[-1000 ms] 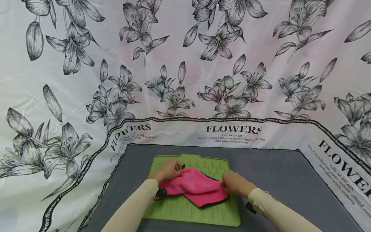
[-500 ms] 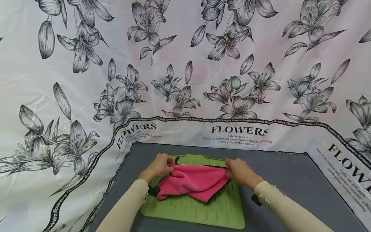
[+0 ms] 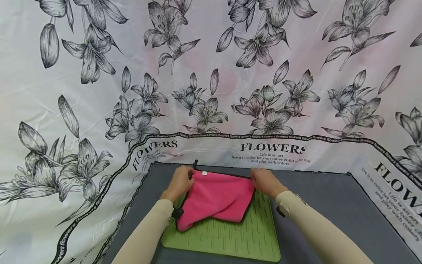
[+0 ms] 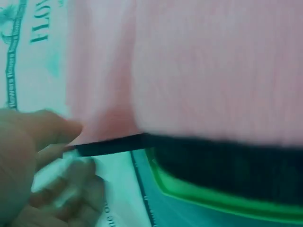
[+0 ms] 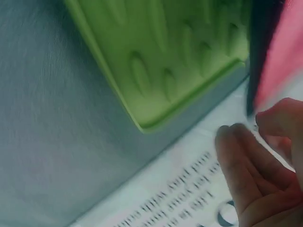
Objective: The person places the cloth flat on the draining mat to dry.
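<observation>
A pink cloth [image 3: 219, 196] with black edging hangs spread between both hands, in front of and over the green ridged mat [image 3: 230, 240]. My left hand [image 3: 180, 182] pinches its upper left corner, where a small black loop [image 3: 195, 164] sticks up and a white tag [image 3: 204, 173] shows close by. The upper right corner is pinched by my right hand [image 3: 266, 182]. In the left wrist view, thumb and fingers of the left hand [image 4: 57, 161] meet at the cloth's dark edge. The right wrist view catches the right hand [image 5: 265, 165] at the other corner, the cloth [image 5: 286, 52] rising beside it.
The mat lies on a grey table [image 3: 313, 205]. A white sheet [image 3: 204, 148] printed with flowers and lettering stands behind the table and along both sides. The cloth hides the mat's far part in the head view.
Both hands have raised the cloth's top corners and moved away toward the back of the table. The cloth, bunched on the mat before, now hangs wider and flatter, with its tag and loop showing.
</observation>
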Demonstrator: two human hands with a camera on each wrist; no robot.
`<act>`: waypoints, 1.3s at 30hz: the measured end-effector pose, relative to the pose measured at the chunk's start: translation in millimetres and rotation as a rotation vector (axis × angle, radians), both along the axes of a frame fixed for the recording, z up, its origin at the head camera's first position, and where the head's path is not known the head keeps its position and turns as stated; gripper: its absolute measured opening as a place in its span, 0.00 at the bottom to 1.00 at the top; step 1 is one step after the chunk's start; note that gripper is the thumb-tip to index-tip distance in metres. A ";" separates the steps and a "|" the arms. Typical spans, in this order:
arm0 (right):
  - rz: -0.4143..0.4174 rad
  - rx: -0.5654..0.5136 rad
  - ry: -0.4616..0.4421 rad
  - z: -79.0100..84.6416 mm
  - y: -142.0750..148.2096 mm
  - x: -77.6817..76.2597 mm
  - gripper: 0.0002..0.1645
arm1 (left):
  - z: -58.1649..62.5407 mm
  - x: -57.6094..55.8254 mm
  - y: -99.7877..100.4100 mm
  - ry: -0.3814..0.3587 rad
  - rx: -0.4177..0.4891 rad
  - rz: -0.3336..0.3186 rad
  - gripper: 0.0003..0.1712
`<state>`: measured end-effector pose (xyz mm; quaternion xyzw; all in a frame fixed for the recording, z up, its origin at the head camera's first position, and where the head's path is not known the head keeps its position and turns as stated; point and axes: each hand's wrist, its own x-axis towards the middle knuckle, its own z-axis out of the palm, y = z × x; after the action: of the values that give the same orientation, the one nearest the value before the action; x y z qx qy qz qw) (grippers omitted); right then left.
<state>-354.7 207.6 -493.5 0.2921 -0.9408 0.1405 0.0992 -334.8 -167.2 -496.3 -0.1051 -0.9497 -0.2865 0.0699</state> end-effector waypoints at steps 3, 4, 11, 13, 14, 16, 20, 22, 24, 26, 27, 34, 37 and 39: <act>-0.017 0.027 -0.072 -8.4 -1.6 -2.1 0.11 | -3.0 3.6 0.7 -0.059 -0.048 0.024 0.22; -0.019 0.036 -0.090 -11.4 -1.5 -1.9 0.09 | -2.8 5.8 0.5 -0.077 -0.063 0.023 0.23; 0.050 0.051 -0.005 -19.4 0.7 9.7 0.09 | 9.8 20.2 -1.9 -0.108 -0.147 -0.042 0.18; 0.055 0.053 0.017 -18.7 0.3 13.5 0.06 | 12.3 23.3 -1.4 -0.122 -0.165 -0.065 0.18; 0.054 0.054 0.018 -17.9 -0.2 15.6 0.05 | 13.3 24.8 -1.2 -0.129 -0.171 -0.075 0.18; 0.057 0.056 0.026 -17.5 -0.8 19.2 0.05 | 14.6 28.1 -1.4 -0.143 -0.179 -0.092 0.18; 0.084 0.051 0.041 -16.8 -2.4 28.9 0.05 | 17.9 38.5 -4.2 -0.193 -0.213 -0.115 0.18; 0.106 0.047 0.049 -17.0 -3.6 35.3 0.06 | 20.5 45.9 -6.8 -0.243 -0.230 -0.128 0.18; 0.131 0.051 0.064 -17.8 -5.2 43.2 0.07 | 23.2 54.5 -9.8 -0.288 -0.257 -0.146 0.17; 0.165 0.061 0.080 -18.9 -7.6 52.4 0.08 | 25.1 63.2 -13.0 -0.323 -0.276 -0.165 0.14; 0.181 0.067 0.085 -19.2 -9.1 57.5 0.09 | 26.3 67.2 -14.2 -0.331 -0.288 -0.172 0.13; 0.281 0.065 0.058 -17.4 -26.0 88.0 0.10 | 28.4 90.8 -18.9 -0.379 -0.320 -0.183 0.20; 0.294 0.063 0.040 -17.8 -33.7 96.3 0.10 | 27.3 98.9 -17.2 -0.380 -0.315 -0.187 0.21; 0.295 0.063 0.036 -19.5 -38.6 100.9 0.11 | 25.0 103.7 -14.7 -0.375 -0.304 -0.193 0.21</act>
<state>-253.8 169.1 -513.0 0.4325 -0.8898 0.1185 0.0850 -231.1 -181.9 -471.3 -0.1495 -0.9638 -0.1605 -0.1519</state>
